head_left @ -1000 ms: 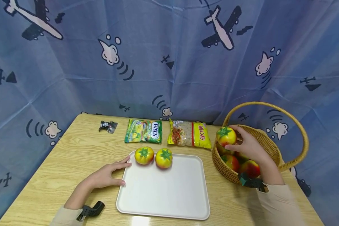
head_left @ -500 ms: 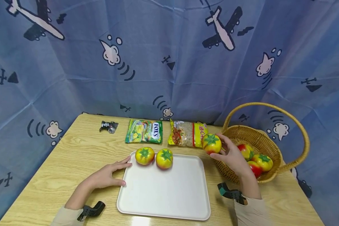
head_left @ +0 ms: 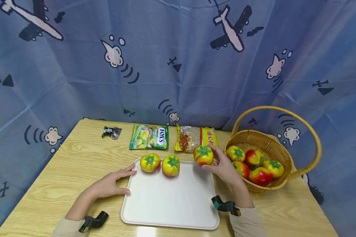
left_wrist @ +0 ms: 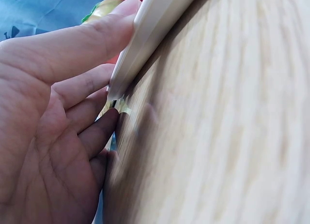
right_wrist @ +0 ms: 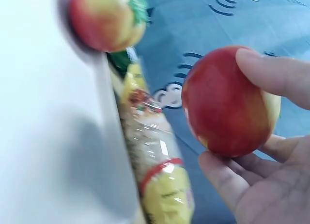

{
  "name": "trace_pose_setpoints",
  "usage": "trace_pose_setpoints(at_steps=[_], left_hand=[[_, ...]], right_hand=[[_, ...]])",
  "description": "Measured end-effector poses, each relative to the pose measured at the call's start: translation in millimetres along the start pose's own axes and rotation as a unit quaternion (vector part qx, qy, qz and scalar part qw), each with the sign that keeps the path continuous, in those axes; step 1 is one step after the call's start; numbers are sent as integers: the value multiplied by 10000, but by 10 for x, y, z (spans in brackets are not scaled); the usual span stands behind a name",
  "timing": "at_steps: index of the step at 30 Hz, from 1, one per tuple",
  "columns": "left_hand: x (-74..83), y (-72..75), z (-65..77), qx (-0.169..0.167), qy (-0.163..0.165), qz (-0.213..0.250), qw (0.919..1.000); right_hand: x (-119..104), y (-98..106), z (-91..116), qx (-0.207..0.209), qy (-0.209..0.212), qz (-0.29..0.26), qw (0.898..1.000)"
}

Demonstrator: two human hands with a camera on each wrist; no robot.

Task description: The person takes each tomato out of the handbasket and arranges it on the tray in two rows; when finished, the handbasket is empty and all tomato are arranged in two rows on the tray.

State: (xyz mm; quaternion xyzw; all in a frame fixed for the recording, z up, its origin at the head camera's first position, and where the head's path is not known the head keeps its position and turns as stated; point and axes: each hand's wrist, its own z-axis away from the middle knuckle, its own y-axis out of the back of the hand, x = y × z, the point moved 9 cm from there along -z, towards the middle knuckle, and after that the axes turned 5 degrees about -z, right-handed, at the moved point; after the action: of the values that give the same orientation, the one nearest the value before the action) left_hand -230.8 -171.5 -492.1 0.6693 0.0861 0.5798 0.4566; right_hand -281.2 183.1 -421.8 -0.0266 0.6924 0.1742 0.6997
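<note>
Left hand (head_left: 108,186), thumb and fingers spread, touched the left rim of the white tray (head_left: 169,200). Two fruits (head_left: 170,165) sat at its far edge. Right hand (head_left: 224,166) pinched another fruit (head_left: 203,155) near the far right corner; yellow packet (head_left: 192,138) beyond.

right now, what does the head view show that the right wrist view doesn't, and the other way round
Only head: the wicker basket, the left hand and a small black packet.
Only right wrist: the leafless, mostly red side of the held fruit.
Both: the right hand gripping that fruit, the white tray and the yellow-ended bag.
</note>
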Motion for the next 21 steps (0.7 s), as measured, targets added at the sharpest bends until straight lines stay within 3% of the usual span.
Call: trace_pose_setpoints(at_steps=[6, 14, 21], left_hand=[[7, 7, 4, 0, 39, 30, 10000], [-42, 1, 0, 19, 126, -10, 9999], [-41, -4, -3, 16, 119, 15, 9999]], right_hand=[[166, -139, -63, 120, -374, 310, 9987], [285, -377, -112, -73, -561, 217, 9982], [312, -480, -129, -196, -447, 486, 9976]])
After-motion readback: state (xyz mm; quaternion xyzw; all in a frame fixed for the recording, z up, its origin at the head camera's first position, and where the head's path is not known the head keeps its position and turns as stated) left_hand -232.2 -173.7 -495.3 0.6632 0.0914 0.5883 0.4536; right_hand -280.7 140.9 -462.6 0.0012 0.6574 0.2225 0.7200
